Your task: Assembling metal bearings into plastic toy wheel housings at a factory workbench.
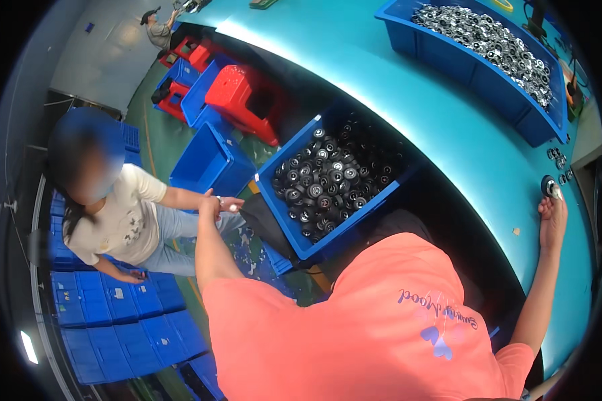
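My right hand (552, 212) is closed on a small black wheel-like part (549, 186) with a shiny silver centre, held above the right side of the turquoise table. Something white covers one fingertip. Several similar small parts (558, 160) lie on the table just beyond it. My left arm reaches out at the left, and my left hand (209, 199) meets the wrist of a person in a pale T-shirt (128, 210). There the two hands overlap, so the fingers of my left hand cannot be made out.
A blue crate (296, 242) full of black wheel-like parts stands in front of me. On the turquoise table (441, 160) is a long blue bin (461, 79) of silver parts. Red stools (233, 92), an open blue crate (211, 164) and stacked blue boxes (124, 334) fill the left side.
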Motion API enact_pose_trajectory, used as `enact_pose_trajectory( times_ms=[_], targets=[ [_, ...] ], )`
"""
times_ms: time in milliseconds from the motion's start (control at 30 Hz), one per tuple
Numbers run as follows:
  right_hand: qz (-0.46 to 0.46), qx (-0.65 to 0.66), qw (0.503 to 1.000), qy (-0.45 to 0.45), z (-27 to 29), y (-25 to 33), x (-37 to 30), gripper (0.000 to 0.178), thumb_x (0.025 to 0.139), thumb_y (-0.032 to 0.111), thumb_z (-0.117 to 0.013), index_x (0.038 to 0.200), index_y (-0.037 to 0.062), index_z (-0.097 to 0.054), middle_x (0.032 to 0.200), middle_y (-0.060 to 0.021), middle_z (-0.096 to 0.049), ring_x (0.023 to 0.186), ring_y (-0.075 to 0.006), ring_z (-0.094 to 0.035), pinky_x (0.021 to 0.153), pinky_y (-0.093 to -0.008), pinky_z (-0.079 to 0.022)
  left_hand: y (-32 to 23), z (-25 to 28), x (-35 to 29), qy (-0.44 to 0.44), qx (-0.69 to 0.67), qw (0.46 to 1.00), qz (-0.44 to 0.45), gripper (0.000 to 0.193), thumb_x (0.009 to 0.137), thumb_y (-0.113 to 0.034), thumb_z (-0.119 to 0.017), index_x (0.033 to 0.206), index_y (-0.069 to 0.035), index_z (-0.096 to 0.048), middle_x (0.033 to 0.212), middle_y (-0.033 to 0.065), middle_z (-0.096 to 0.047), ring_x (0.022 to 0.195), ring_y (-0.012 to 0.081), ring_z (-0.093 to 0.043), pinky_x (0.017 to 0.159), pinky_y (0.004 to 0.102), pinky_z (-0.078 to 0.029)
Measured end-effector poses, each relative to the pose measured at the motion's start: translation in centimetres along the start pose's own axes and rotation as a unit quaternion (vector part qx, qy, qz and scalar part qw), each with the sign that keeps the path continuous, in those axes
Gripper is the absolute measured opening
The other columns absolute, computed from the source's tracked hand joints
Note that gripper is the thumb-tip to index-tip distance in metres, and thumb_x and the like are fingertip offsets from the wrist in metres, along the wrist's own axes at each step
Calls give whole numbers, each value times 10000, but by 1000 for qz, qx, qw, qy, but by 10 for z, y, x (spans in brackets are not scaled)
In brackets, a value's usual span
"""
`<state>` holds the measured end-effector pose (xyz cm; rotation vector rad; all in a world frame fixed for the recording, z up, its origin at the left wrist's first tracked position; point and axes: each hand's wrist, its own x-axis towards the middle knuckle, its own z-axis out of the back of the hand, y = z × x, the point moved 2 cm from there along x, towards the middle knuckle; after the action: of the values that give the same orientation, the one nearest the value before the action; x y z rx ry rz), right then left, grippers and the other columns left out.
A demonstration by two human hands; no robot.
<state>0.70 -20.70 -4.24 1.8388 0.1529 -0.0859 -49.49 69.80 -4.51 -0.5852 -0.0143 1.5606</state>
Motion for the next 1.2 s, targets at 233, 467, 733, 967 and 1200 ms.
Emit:
enact_pose_trajectory(
  times_ms=[233, 467, 733, 967, 1200],
  targets=[
    [27, -8, 1000, 4, 7, 2, -3, 292, 1049, 256, -638, 1222, 21, -634, 958, 5, -601, 826, -66, -555, 678, -211, -459, 15, -28, 12, 24, 85, 996, -30, 698, 929, -123, -569, 1590, -288, -416, 746, 143, -660, 543, 268, -582, 458, 459, -482],
    [32, -6, 999, 1, 11, 1, 1, 283, 1046, 243, -642, 1223, 23, -637, 977, 1, -617, 830, -66, -559, 684, -208, -459, 2, -24, 11, -1, 88, 995, -51, 802, 771, -10, -573, 1547, -202, -501, 846, 201, -730, 584, 306, -680, 460, 448, -519],
    [29, -19, 999, -3, 15, -1, 2, 290, 1044, 228, -647, 1243, 16, -633, 992, -3, -616, 837, -65, -557, 685, -208, -459, -6, -14, 16, 14, 121, 991, -57, 758, 823, -106, -630, 1557, -226, -484, 872, 200, -741, 646, 308, -714, 497, 449, -559],
    [31, -27, 999, 13, 6, 2, 0, 259, 1079, 210, -574, 1202, -16, -605, 990, -37, -638, 817, -79, -580, 702, -222, -493, 20, 28, 39, 301, 6, 945, -127, 351, 903, -91, -658, 1246, -97, -582, 994, 120, -738, 749, 274, -734, 613, 426, -594],
    [43, -35, 998, 30, 15, 1, 2, 276, 1086, 214, -563, 1227, -21, -595, 1018, -49, -638, 845, -96, -591, 713, -229, -504, 25, 58, -44, 554, -65, 819, -131, 443, 1093, -332, -466, 1248, 21, -684, 960, 189, -754, 764, 253, -736, 641, 354, -619]
  ],
)
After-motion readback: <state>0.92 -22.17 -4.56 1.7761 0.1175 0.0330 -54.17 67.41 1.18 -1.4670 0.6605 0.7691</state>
